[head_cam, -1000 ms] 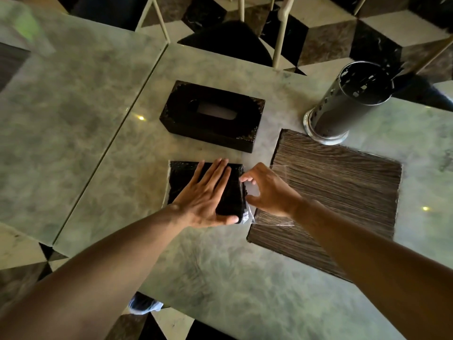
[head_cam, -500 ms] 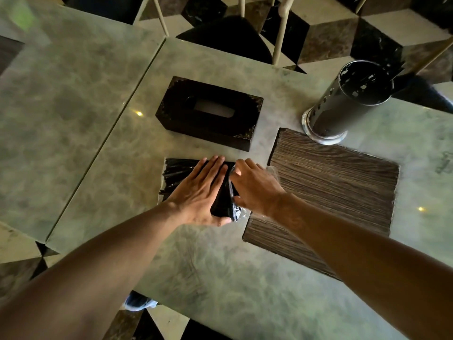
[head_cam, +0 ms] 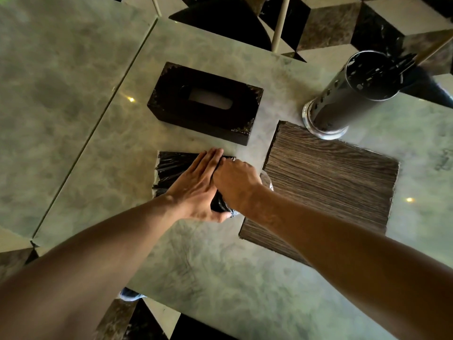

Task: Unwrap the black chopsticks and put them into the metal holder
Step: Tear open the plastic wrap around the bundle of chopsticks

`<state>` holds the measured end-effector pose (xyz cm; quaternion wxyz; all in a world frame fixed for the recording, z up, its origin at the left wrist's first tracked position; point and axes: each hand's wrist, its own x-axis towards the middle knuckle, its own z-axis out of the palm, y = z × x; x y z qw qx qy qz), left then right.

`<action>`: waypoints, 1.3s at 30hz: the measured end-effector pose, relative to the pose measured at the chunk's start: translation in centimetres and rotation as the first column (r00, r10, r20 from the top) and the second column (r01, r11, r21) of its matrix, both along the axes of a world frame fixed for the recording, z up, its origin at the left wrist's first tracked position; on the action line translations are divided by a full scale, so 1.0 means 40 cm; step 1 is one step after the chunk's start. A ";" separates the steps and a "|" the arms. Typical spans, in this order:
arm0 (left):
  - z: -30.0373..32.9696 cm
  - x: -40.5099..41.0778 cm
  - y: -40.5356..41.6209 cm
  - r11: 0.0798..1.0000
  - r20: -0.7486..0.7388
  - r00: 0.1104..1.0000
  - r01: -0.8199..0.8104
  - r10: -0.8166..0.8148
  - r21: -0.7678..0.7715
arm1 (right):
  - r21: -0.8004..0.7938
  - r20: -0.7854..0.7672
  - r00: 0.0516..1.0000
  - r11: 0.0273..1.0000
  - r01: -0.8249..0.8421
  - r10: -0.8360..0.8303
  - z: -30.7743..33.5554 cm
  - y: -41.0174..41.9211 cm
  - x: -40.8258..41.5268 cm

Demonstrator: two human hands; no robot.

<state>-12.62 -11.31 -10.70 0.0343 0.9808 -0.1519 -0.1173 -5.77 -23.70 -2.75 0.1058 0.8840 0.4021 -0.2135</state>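
Observation:
A bundle of black chopsticks [head_cam: 171,169] in clear plastic wrap lies on the marble table in front of me. My left hand [head_cam: 197,186] lies flat on the bundle with straight fingers, pressing it down. My right hand [head_cam: 236,182] sits at the bundle's right end, its fingers curled over that end where the clear wrap [head_cam: 267,180] bunches up. The fingertips are hidden under the hand. The perforated metal holder [head_cam: 353,94] stands upright at the back right, with nothing seen inside it.
A dark tissue box [head_cam: 206,101] sits just behind the bundle. A brown wood-grain mat [head_cam: 328,187] lies to the right, touching the holder's base. A seam [head_cam: 98,119] splits the table on the left. Chair legs and a chequered floor lie beyond the far edge.
My right hand has moved left from the loose wrap onto the bundle's right end and closed over it. My left hand stays flat on the bundle.

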 end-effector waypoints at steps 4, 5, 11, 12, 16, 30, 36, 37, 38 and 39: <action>0.011 -0.001 -0.005 1.000 -0.011 1.000 -0.022 0.022 -0.021 | 0.039 0.054 0.998 0.999 -0.015 0.013 -0.001 -0.015 -0.014; 0.013 -0.001 -0.004 1.000 -0.010 1.000 -0.019 0.019 -0.023 | 0.049 0.060 0.998 0.999 -0.017 0.014 -0.004 -0.018 -0.020; 0.012 0.001 -0.007 0.999 -0.024 1.000 -0.013 0.014 0.029 | 0.038 0.082 0.995 0.998 -0.056 0.052 -0.010 -0.018 -0.018; 0.011 0.000 -0.007 0.999 -0.011 1.000 -0.021 0.021 0.028 | 0.030 0.081 0.995 0.998 -0.060 0.057 -0.009 -0.015 -0.013; -0.002 -0.010 -0.002 1.000 0.064 0.998 -0.029 0.030 -0.010 | 0.020 0.054 0.996 0.998 -0.068 0.067 -0.015 -0.001 0.002; -0.007 -0.016 0.001 0.999 0.106 0.994 -0.031 0.035 -0.037 | 0.156 -0.023 0.992 0.981 -0.117 0.123 -0.020 -0.048 0.021; -0.004 -0.015 -0.003 0.999 0.064 0.997 -0.041 0.043 -0.024 | 0.114 0.017 0.983 0.976 -0.186 0.185 -0.018 -0.035 0.015; -0.003 -0.017 -0.004 0.999 0.061 0.997 -0.045 0.047 -0.024 | 0.107 0.020 0.981 0.975 -0.196 0.195 -0.019 -0.033 0.016; -0.001 -0.015 -0.005 0.998 0.064 0.997 -0.049 0.050 -0.027 | 0.106 0.024 0.979 0.974 -0.202 0.200 -0.020 -0.032 0.021; -0.002 -0.018 -0.004 0.998 0.066 0.996 -0.057 0.059 -0.034 | 0.112 0.021 0.979 0.972 -0.205 0.204 -0.022 -0.028 0.021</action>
